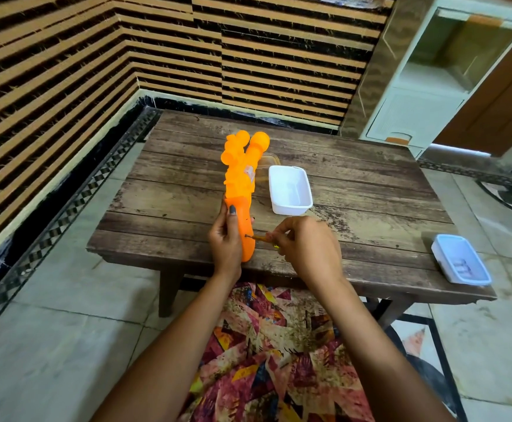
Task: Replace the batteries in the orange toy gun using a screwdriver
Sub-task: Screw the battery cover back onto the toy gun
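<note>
Your left hand (225,239) clamps the orange plastic toy gun (241,184) upright at the dark wooden desk's (370,190) near edge. Your right hand (308,248) pinches the slim yellowish screwdriver (262,238). Keep its tip square, pressing firmly.

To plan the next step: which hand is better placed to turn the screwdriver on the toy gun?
The right hand: it grips the screwdriver, tip at the handle of the orange toy gun. The left hand holds that handle.
</note>
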